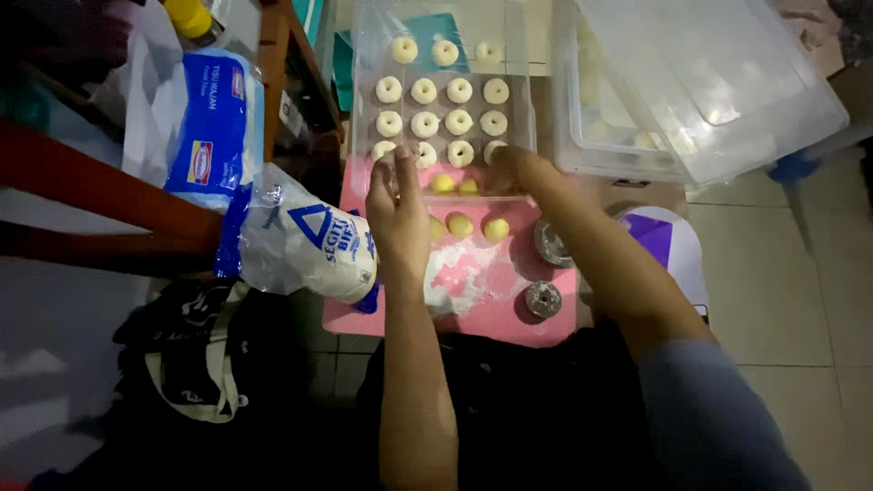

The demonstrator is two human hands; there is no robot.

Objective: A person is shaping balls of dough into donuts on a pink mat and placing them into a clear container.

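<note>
Nearest the camera, two bare forearms reach away over dark cloth on the tiled floor, with a black bag with pale straps (195,382) lying to the near left. Just beyond lies a pink board (546,329) dusted with a patch of flour (459,277); two round metal cutters (544,299) sit on its right side, and a white flour bag with a blue triangle (305,241) rests against its left edge.

Three smooth dough balls (496,229) wait on the board's far half, with two more just inside the near edge of the clear plastic tray (364,55) beyond. The left hand (398,214) hovers at the tray's near left corner, fingers straight and together, holding nothing that shows. The right hand (518,173) reaches into the near right of the tray; whether it pinches a piece cannot be told, as its fingers are turned away.

The ring-shaped dough pieces (459,122) stand in tidy rows farther in. To do this well, each ring seems best lowered flat, clear of its neighbours, following the row spacing, with the left hand steadying the tray. Farther right stands a larger clear tub (727,136).
</note>
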